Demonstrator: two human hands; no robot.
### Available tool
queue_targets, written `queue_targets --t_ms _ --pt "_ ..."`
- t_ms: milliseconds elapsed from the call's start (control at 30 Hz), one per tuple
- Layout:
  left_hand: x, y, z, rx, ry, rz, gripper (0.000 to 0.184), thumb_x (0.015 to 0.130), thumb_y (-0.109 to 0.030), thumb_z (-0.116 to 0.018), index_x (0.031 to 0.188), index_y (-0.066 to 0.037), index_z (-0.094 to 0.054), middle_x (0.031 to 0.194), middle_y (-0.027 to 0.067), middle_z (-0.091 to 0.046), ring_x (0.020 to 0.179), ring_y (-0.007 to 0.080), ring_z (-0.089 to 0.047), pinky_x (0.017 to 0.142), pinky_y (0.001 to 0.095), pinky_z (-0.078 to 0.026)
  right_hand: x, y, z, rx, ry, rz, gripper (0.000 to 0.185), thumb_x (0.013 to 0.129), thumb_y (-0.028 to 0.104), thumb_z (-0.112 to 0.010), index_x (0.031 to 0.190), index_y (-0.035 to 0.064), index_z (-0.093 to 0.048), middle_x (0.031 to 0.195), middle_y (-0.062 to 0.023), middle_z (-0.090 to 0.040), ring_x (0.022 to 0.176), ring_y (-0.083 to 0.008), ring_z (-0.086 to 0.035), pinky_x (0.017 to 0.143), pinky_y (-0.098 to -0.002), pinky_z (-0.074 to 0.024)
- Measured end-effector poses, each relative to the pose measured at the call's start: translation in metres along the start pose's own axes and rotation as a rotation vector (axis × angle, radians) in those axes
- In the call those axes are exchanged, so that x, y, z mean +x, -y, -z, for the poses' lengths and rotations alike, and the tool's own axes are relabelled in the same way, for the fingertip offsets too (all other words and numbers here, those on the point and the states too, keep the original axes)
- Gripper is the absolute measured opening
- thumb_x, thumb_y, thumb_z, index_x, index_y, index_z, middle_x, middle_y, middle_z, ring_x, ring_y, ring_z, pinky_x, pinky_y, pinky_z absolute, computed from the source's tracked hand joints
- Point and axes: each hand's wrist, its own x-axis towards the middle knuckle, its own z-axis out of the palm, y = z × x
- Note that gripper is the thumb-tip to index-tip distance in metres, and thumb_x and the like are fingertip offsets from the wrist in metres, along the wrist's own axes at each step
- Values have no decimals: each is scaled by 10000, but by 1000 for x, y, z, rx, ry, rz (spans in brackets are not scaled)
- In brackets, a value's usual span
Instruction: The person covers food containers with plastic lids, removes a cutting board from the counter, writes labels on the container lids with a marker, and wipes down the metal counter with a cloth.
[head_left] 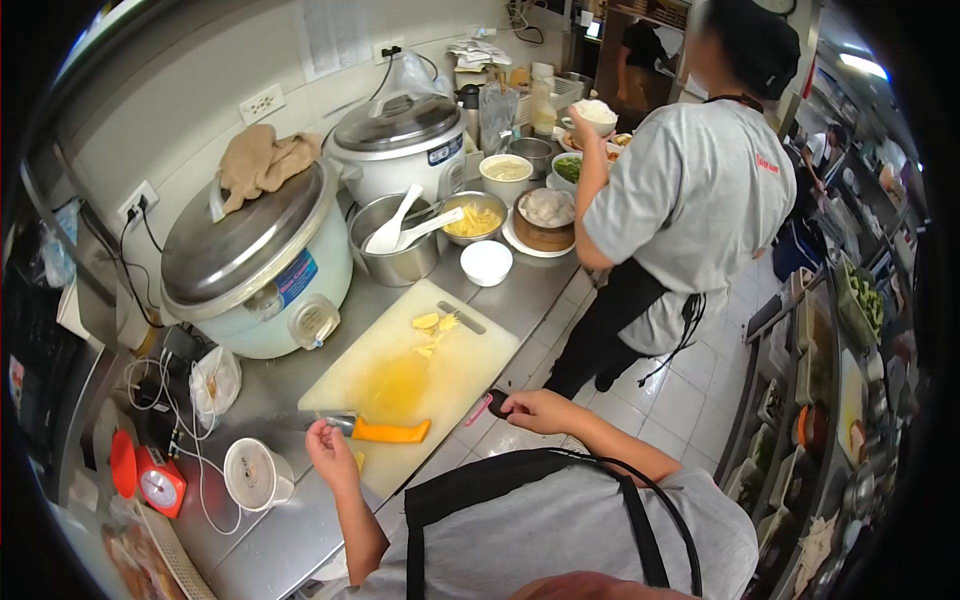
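My left hand [328,447] is beside the blade end of an orange-handled knife [392,431], its fingers closed together; what they hold, if anything, is too small to tell. The knife lies across the lower left edge of a pale cutting board [330,375]. Yellow slices [426,321] lie on the board near its handle slot, above a yellow stain. My right hand [533,411] is off the board's right edge, its fingers wrapped round a small black object [497,403] with a pink part.
Two large rice cookers [250,260] stand against the wall. Beyond the board are a metal pot [395,262] with white paddles, a white bowl [486,263] and a steamer [543,232]. A co-worker [680,190] stands at right holding a rice bowl [594,117]. A tub [256,474] is at left.
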Motion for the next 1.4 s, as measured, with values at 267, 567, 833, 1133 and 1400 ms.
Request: queue_targets --t_ms 267,567,833,1133,1400 --pt "16 -44 -23 195 -3 -144 176 733 -46 -499 904 -4 -504 853 66 -460 742 135 -439 634 229 -366 -26 -31 6 74 -93 -106 233 726 214 -536 886 45 -549 647 -90 -550 593 -198 -534 562 -287 -419" --pt "33 -49 62 419 -412 -166 364 750 -143 -532 1078 -13 -442 1058 111 -431 957 204 -409 809 301 -329 -4 -30 7 52 -1 -62 238 722 201 -533 891 34 -545 664 -91 -557 611 -205 -539 578 -294 -425" --pt "15 -19 174 764 -752 -68 456 744 -220 -552 1076 62 -417 1055 217 -434 982 283 -417 858 369 -326 28 -13 -9 4 69 31 202 720 152 -543 890 44 -545 660 -79 -543 594 -174 -514 554 -276 -413" --pt "19 29 217 277 -635 368 586 791 -352 -465 1193 42 -304 1211 209 -341 1126 283 -333 939 338 -246 71 24 -44 164 70 54 173 733 95 -539 891 23 -542 625 -36 -525 553 -94 -459 534 -224 -402" --pt "63 80 225 432 -444 311 615 765 -379 -492 1176 47 -325 1199 206 -354 1086 275 -373 906 338 -292 115 33 56 204 -321 23 210 745 172 -537 879 10 -543 645 -8 -516 544 -76 -470 515 -211 -396"
